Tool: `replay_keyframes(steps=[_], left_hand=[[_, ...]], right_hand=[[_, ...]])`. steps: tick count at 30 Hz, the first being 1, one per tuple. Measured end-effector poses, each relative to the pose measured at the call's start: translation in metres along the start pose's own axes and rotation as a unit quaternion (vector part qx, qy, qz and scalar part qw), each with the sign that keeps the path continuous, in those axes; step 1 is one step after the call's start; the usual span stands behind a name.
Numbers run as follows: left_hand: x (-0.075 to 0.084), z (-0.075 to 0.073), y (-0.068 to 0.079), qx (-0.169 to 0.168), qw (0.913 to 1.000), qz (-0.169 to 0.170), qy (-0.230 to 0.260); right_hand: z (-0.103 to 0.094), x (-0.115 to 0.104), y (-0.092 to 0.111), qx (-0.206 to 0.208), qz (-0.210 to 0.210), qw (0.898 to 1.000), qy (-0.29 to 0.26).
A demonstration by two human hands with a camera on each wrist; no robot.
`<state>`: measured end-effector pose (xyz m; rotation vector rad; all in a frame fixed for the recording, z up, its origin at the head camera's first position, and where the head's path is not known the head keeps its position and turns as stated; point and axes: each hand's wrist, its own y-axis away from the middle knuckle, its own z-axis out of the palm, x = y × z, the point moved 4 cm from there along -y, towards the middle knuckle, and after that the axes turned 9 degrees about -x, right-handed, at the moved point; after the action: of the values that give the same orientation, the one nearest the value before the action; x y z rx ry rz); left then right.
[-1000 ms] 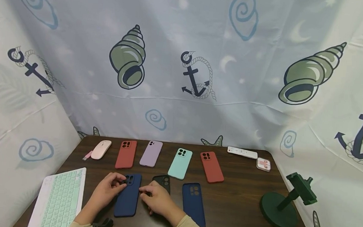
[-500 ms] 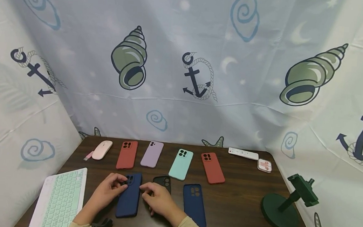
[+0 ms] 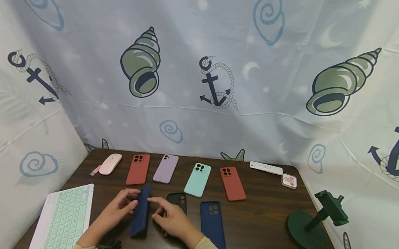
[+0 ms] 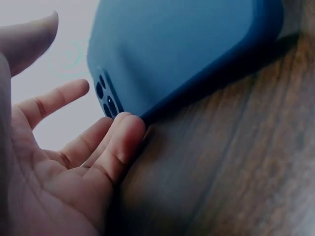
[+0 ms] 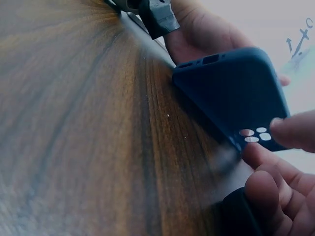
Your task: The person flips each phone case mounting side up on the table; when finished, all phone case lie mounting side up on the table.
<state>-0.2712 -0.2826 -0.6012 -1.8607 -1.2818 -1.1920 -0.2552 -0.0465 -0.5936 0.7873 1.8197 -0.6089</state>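
Observation:
A dark blue phone case (image 3: 140, 215) stands tipped up on its left long edge, its back towards my left hand. My left hand (image 3: 118, 207) is at its camera end; in the left wrist view the fingertips (image 4: 130, 125) touch the corner by the camera holes while the thumb stays apart. The extended index finger of my right hand (image 3: 175, 217) touches the raised edge near the top, its other fingers loosely curled. The right wrist view shows the hollow inside of the case (image 5: 226, 93). A black phone case (image 3: 182, 201) lies partly hidden behind my right hand.
Another blue case (image 3: 213, 225) lies right of my right hand. Behind are red (image 3: 138, 170), lilac (image 3: 166, 169), mint (image 3: 197, 180) and second red (image 3: 233, 184) cases. A keyboard (image 3: 62, 219) is at left, a mouse (image 3: 110, 164) behind it, a green stand (image 3: 312, 229) at right.
The blue case, flat on the table before, has tipped up onto its left edge. My right index finger has moved up and left with its raised edge.

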Motion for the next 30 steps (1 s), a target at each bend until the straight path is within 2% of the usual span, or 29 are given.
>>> replay_keyframes(steps=[4, 9, 14, 20, 23, 30], left_hand=[[0.004, 0.004, 0.002, -0.017, 0.9998, -0.003, -0.010], [0.009, 0.008, 0.000, -0.019, 0.9988, 0.012, -0.044], [0.011, 0.008, -0.001, -0.026, 0.9982, 0.018, -0.050], [0.013, 0.011, -0.002, -0.045, 0.9963, 0.028, -0.068], [0.014, 0.012, -0.002, -0.046, 0.9965, 0.019, -0.067], [0.016, 0.013, 0.001, -0.050, 0.9974, 0.010, -0.051]], right_hand=[[0.001, -0.004, 0.000, -0.026, -0.021, 0.999, 0.026], [0.000, -0.004, 0.001, -0.032, -0.034, 0.996, 0.070], [0.000, -0.004, 0.001, -0.039, -0.048, 0.992, 0.108], [0.001, -0.007, 0.001, -0.041, -0.066, 0.981, 0.181], [0.001, -0.008, 0.002, -0.041, -0.071, 0.976, 0.203], [0.001, -0.007, 0.003, -0.033, -0.067, 0.972, 0.224]])
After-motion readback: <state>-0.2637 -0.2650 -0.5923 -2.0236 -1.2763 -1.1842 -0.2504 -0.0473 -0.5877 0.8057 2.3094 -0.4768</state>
